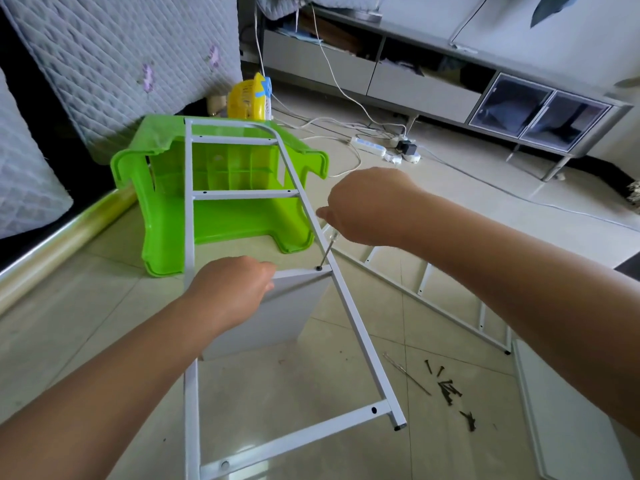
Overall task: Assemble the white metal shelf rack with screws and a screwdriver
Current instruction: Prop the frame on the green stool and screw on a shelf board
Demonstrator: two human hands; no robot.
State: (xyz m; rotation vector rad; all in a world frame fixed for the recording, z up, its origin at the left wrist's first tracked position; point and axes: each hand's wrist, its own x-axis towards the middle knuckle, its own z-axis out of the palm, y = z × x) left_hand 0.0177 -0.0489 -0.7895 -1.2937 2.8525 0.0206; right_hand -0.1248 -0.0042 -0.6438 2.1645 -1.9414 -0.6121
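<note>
Two hands work mid-frame: the left hand (232,289) grips the white shelf panel's (277,313) top edge, the right hand (372,206) grips the screwdriver (327,252), slanting down-left onto a screw (318,268) where panel meets the side frame (346,292), nearer the right hand.

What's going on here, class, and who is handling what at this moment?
A person is assembling a white rack frame on a tiled floor. The right hand grips a screwdriver, its tip at a screw in the frame's crossbar. The left hand holds a white shelf panel against the frame. Spare screws lie on the floor nearby.
</note>
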